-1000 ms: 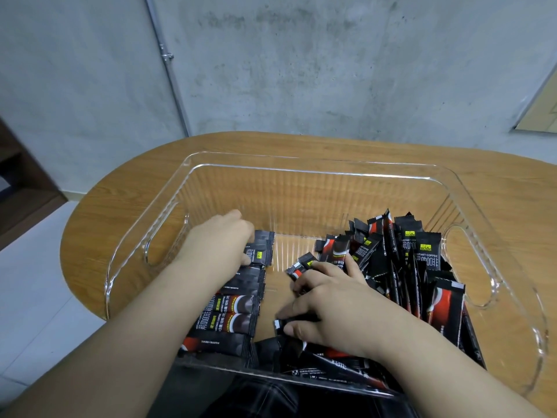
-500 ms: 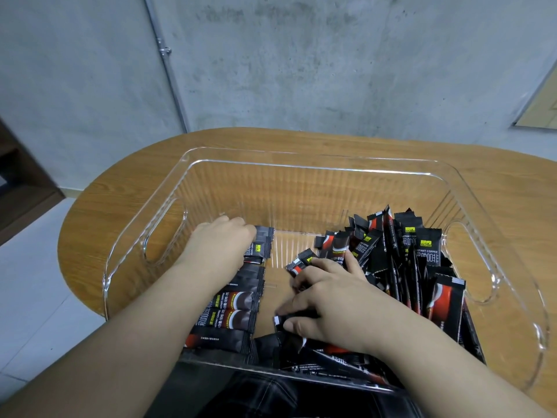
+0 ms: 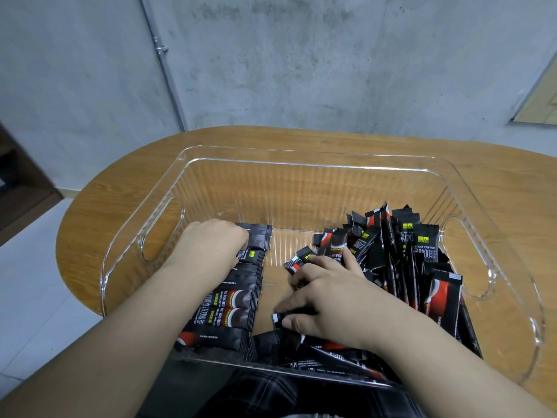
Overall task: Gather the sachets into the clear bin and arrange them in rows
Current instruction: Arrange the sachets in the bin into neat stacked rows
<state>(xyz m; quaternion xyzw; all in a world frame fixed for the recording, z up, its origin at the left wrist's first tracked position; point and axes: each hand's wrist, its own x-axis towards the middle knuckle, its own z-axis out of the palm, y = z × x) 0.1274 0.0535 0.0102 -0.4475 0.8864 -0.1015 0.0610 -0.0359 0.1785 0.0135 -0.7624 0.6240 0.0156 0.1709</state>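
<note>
- Two bare forearms reached forward from the bottom of the view into a clear plastic bin [image 3: 301,164] with cut-out handles, which stood on a rounded wooden surface [image 3: 120,188].
- Nearest the viewer, dark checked fabric [image 3: 271,393] showed through the bin's near wall, and a few black sachets [image 3: 325,354] lay loosely along the bin's near edge.
- Right hand [image 3: 328,294] lay over the middle of the bin floor, fingers curled around one slim black sachet [image 3: 294,315], whose white end stuck out by the thumb; its forefinger stretched on toward the loose pile.
- Left of that hand, a neat row of black and red sachets [image 3: 232,297] lay flat, side by side, running from the near wall toward the far one along the bin's left side.
- Left hand [image 3: 214,245] rested on the far end of that row, fingers bent down onto the sachets; whether it gripped one or only pressed, I could not tell.
- Right side of the bin held an untidy heap of black instant-coffee sachets [image 3: 416,257], many standing on end and leaning against the right wall.
- Bare ribbed floor of the bin showed between the row and the heap.
- Beyond the surface rose a grey concrete wall [image 3: 331,70] with a thin metal conduit [image 3: 164,64] running down it.
</note>
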